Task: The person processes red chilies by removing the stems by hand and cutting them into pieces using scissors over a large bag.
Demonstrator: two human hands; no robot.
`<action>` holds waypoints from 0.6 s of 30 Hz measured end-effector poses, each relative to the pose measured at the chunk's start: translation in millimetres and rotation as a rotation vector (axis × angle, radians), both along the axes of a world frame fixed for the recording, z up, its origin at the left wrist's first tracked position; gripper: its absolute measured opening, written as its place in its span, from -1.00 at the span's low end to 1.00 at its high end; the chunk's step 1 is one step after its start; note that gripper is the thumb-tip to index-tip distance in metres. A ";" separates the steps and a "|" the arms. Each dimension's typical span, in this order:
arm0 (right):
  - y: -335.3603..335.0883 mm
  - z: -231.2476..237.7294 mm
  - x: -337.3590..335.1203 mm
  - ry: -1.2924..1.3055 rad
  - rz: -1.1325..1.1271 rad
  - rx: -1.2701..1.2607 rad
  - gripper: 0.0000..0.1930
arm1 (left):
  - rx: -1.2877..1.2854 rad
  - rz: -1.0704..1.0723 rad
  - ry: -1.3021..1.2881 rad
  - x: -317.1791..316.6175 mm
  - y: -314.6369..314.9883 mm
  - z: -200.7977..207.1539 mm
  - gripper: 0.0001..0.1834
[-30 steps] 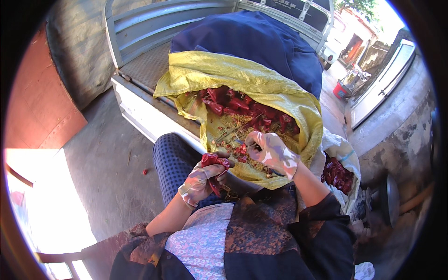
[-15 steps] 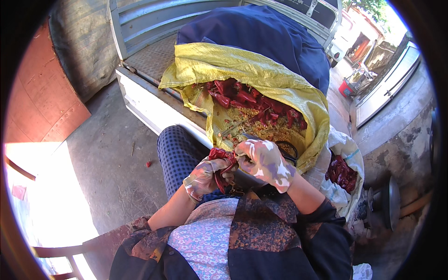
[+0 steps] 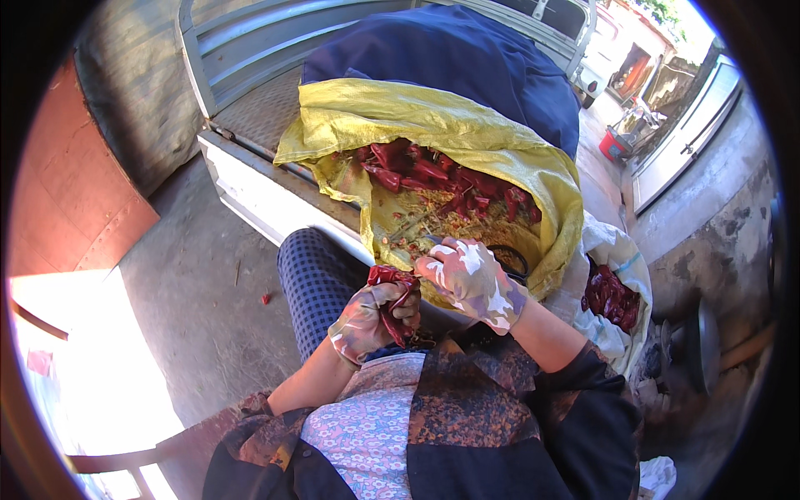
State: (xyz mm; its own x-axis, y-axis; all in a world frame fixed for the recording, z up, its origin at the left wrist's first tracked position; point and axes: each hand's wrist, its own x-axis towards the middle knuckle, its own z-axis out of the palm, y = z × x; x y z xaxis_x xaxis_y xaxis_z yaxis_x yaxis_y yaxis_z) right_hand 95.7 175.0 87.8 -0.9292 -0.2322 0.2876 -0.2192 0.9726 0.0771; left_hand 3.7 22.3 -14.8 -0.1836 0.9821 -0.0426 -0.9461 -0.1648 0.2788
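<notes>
- Grey metal truck bed: ribbed side panel, patterned floor, white outer edge running toward the seated person's knee.
- Dark blue cloth: heaped in the truck bed, behind the yellow sack.
- Yellow sack: mouth spread wide toward the person; its far rim lies against the blue cloth.
- White sack: open, to the right of the yellow sack, with dark red peppers inside.
- Checked trouser leg: beside the truck bed's edge, left of the yellow sack.
- Right hand: in a patterned glove, above the near rim of the yellow sack; fingers drawn together, whether around anything cannot be told.
- Left hand: similarly gloved, above the lap, fingers closed around the held pepper.
- Loose peppers: deep red, piled in the yellow sack above pale seeds.
- Held pepper: wrinkled, red, in the left hand, just beside the right fingertips; possibly more than one.
- Black loop: within the yellow sack, beside the right hand.
- Red scrap: on the floor, left of the leg.
</notes>
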 end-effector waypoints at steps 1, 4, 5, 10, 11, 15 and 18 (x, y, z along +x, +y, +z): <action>0.9 0.2 1.1 -0.004 0.000 -0.007 -0.91 | 0.002 -0.002 -0.018 1.6 -0.1 3.7 -0.80; 32.4 -31.6 5.5 0.077 -0.082 -0.061 -0.86 | 0.140 0.014 -0.068 -0.3 -3.4 11.0 -0.77; 41.2 -24.5 8.3 0.075 -0.099 -0.073 -0.82 | 0.209 0.029 -0.083 -3.1 -7.3 18.9 -0.76; 37.3 -7.8 31.9 -0.162 -0.207 -0.273 -0.66 | 0.095 0.091 -0.084 0.5 -4.6 13.0 -0.76; 31.7 -11.0 33.4 -0.184 -0.201 -0.298 -0.65 | 0.090 0.073 -0.101 2.3 -2.8 10.3 -0.75; 11.2 -25.7 41.6 -0.180 -0.095 -0.562 -0.65 | 0.052 0.132 -0.091 3.2 -9.7 16.2 -0.74; -13.6 -36.3 48.2 -0.124 -0.299 -1.156 -0.69 | -0.015 0.124 -0.072 5.8 -6.4 11.3 -0.72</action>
